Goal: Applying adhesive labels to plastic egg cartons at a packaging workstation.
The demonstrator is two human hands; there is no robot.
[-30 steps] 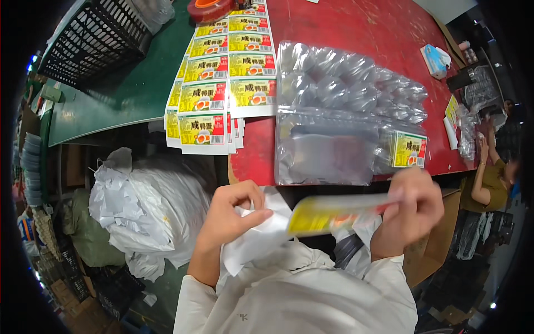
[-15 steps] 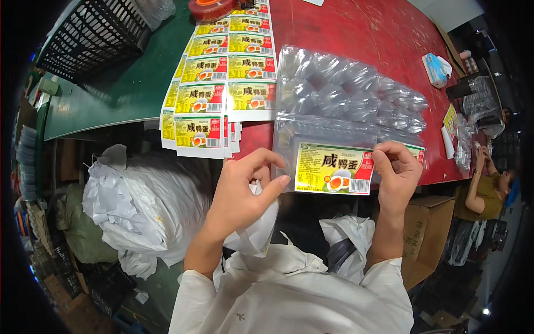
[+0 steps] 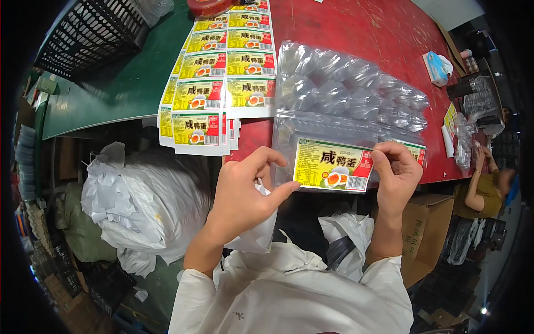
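Note:
A stack of clear plastic egg trays [image 3: 347, 103] lies in front of me, with domed cups on the far half and flat lids on the near half. On a near lid lies a yellow, green and red label [image 3: 332, 165] with a picture of cut eggs. My right hand [image 3: 399, 175] pinches its right edge between thumb and curled fingers. My left hand [image 3: 242, 189] is at the other end, thumb tip at the label's lower left corner and index finger by the lid's left edge. A white backing sheet [image 3: 257, 236] hangs from its curled fingers, partly hidden.
Printed label sheets [image 3: 196, 97] lie left of the trays, with a red tape roll [image 3: 210, 6] behind. A black crate [image 3: 92, 39] stands on the green tabletop. White sacks [image 3: 150, 206] and a cardboard box [image 3: 425, 236] are below. A co-worker [image 3: 481, 195] is at far right.
My left thumb has slid a little right and down to the label's lower left corner. The label tilts slightly more, its left end higher. My right hand keeps its pinch.

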